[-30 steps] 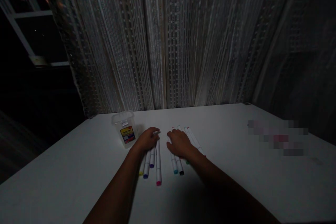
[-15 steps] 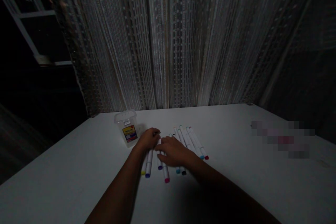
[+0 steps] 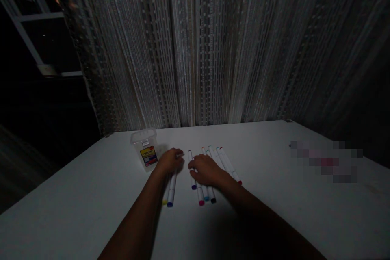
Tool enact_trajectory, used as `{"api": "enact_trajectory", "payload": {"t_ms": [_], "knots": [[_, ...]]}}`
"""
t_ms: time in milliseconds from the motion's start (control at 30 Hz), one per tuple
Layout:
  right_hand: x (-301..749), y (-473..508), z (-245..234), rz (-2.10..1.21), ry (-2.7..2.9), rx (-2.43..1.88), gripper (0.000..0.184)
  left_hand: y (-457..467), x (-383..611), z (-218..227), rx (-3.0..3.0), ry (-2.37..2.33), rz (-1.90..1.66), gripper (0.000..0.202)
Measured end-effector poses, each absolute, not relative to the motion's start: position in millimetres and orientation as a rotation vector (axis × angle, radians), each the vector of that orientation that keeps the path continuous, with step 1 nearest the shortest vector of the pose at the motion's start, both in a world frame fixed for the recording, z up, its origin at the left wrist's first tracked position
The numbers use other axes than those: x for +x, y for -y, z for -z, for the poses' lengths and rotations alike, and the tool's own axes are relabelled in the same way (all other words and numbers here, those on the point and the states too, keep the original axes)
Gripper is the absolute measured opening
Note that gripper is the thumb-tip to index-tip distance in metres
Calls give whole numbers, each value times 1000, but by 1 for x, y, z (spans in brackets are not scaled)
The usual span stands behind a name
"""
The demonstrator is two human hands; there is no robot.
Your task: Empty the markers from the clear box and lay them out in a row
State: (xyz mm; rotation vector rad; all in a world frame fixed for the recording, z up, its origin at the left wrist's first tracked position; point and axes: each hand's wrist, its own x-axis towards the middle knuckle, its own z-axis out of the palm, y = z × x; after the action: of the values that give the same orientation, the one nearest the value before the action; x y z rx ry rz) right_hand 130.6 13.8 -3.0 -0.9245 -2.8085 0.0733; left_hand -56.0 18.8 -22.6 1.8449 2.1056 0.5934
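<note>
Several white markers with coloured caps lie on a white table [image 3: 91, 211]. My left hand [image 3: 170, 160] rests palm down with curled fingers on two markers [image 3: 170, 189], capped yellow and blue. My right hand [image 3: 205, 170] lies flat over a second group of markers [image 3: 203, 195], whose purple, pink, teal and black caps stick out toward me. More markers [image 3: 227, 164] lie just right of that hand, one with a red cap. A clear plastic tub [image 3: 144, 152] with a yellow and red label stands left of my left hand.
A pale beaded string curtain [image 3: 213, 48] hangs behind the table's far edge. A dark window frame [image 3: 33, 40] is at the upper left. A blurred-out patch [image 3: 326, 160] sits on the table's right side.
My right hand reached left to the markers by my left hand, then drew back right with the purple- and pink-capped ones, which now lie with the right group. My left hand stayed put.
</note>
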Motion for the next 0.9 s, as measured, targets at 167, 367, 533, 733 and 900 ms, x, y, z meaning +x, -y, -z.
{"api": "enact_trajectory", "payload": {"t_ms": [167,367,533,733,900], "knots": [[130,-15,5,-75,2800,-924,30,-17,-53,23,1806,-2150,-601,44],[130,-16,7,-91,2794,-923,30,-21,-30,29,1776,-2105,-772,31],[134,-22,5,-150,2702,-1007,31,-23,-27,30,1749,-2080,-921,31],[155,-46,5,17,2365,-1428,33,-21,-37,28,1706,-2100,-954,33],[167,-55,7,63,2282,-1679,34,-20,-34,31,1739,-2029,-910,32]]}}
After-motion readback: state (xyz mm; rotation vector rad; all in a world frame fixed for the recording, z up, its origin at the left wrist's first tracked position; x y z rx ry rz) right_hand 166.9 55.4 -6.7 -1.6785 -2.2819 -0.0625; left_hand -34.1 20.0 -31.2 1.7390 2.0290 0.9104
